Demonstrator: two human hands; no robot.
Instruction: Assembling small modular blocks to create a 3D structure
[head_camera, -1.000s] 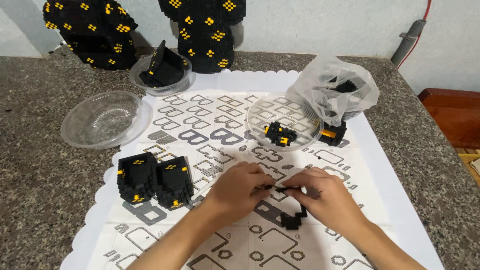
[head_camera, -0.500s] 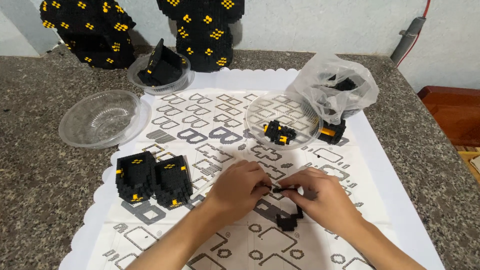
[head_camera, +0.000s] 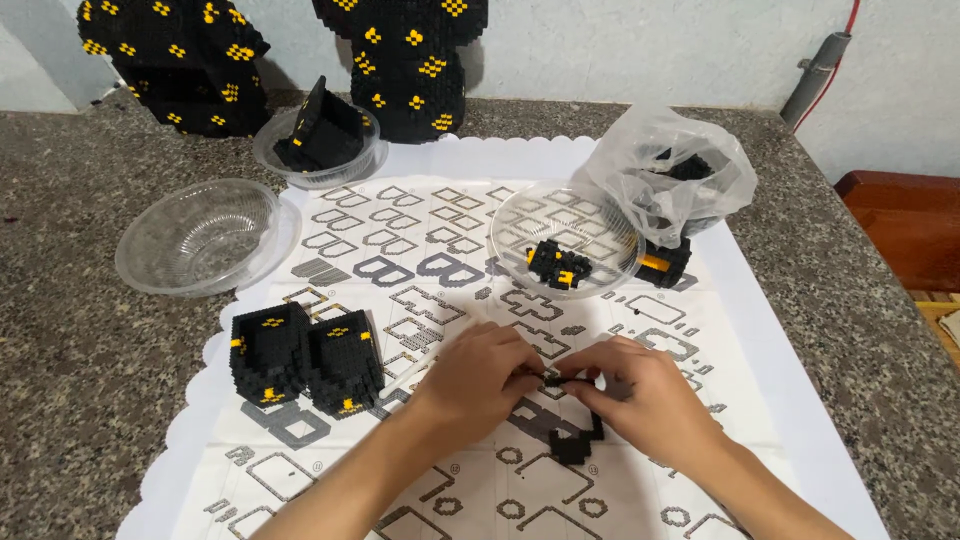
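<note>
Where hands (head_camera: 480, 385) meet: bowl (head_camera: 568, 225) beyond.

Both hands meet low on the printed sheet (head_camera: 420, 215), the left hand (head_camera: 480, 375) and right hand (head_camera: 640, 395) touching over a small black brick piece (head_camera: 575, 440). Just left of the left hand stand two black brick blocks (head_camera: 305, 358), barring a sideways sweep. Ahead, bare sheet leaves open passage up to the clear bowl of bricks (head_camera: 568, 240) and the plastic bag (head_camera: 675, 175). The empty clear bowl (head_camera: 200, 235) sits well apart on the worktop (head_camera: 70, 330).
</note>
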